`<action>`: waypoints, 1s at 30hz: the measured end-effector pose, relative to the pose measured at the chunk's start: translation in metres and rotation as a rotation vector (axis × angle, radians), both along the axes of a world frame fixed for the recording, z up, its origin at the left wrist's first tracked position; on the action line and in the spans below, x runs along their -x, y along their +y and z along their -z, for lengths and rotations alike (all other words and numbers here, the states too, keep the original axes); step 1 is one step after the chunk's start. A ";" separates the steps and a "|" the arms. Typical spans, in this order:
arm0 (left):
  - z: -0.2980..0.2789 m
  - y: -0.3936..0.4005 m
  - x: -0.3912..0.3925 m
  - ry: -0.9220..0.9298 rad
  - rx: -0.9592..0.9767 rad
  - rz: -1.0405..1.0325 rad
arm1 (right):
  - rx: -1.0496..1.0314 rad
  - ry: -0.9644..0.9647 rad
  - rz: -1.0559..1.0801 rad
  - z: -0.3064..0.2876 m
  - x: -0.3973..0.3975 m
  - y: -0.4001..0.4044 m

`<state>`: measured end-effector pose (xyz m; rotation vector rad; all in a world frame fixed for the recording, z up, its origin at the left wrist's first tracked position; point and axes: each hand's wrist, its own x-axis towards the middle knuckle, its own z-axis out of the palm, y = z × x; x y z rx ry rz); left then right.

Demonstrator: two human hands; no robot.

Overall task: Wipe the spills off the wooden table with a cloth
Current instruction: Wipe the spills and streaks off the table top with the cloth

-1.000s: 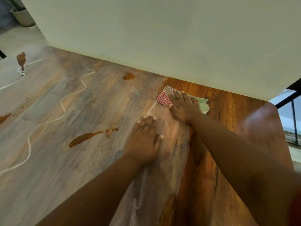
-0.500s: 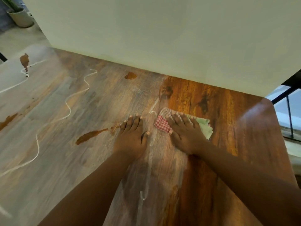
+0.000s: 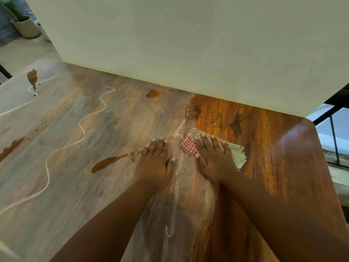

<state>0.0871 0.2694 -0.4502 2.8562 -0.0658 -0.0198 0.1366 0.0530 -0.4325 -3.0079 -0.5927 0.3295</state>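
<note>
From my remote seat: my right hand [image 3: 213, 159] lies flat, fingers spread, pressing the folded red-checked cloth [image 3: 190, 146] onto the wooden table [image 3: 264, 148] — much where it was half a second ago, though a second ago it sat farther off, close under the pale wall [image 3: 170, 44]. My left hand [image 3: 156, 161] rests palm-down just left of the cloth, fingers together and holding nothing; it has moved up level with the cloth. A long brown spill [image 3: 107, 163] runs left from those fingertips. A small brown spot [image 3: 152, 93] sits beyond the cloth near the wall, and a white wavy line [image 3: 83, 129] trails far left. Right of the cloth — bare dark wood to the table's rounded corner. A potted plant [image 3: 22, 23] stands on the floor, far left of the cloth.
</note>
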 end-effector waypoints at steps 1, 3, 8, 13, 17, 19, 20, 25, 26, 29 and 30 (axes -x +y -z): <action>0.000 0.000 0.000 -0.001 0.000 -0.001 | -0.003 -0.007 -0.013 0.001 0.008 0.000; 0.000 0.000 0.001 0.000 -0.003 -0.001 | -0.016 -0.015 -0.039 0.003 0.023 0.000; 0.000 -0.001 0.002 -0.021 -0.009 -0.016 | -0.036 -0.026 -0.078 0.010 0.025 -0.005; 0.004 -0.001 0.002 -0.030 -0.011 -0.022 | -0.033 -0.038 0.019 0.007 -0.014 -0.009; 0.004 0.000 0.001 -0.042 -0.011 -0.018 | 0.002 -0.056 0.067 0.006 -0.009 0.000; 0.003 0.000 0.001 -0.047 -0.003 -0.021 | -0.011 -0.032 0.038 0.007 0.014 0.003; 0.003 0.000 0.000 -0.048 0.001 -0.020 | -0.024 -0.057 0.015 0.004 0.029 0.003; 0.003 0.001 -0.003 -0.027 -0.010 -0.017 | 0.024 -0.184 -0.108 0.005 0.119 0.008; 0.002 0.001 -0.003 -0.030 -0.014 -0.016 | 0.030 -0.243 -0.135 0.008 0.131 0.008; 0.001 0.000 -0.002 -0.029 -0.013 -0.011 | -0.026 -0.195 -0.156 0.009 0.144 0.005; 0.000 -0.001 -0.001 -0.029 0.001 -0.014 | -0.008 -0.121 -0.149 0.005 0.137 0.002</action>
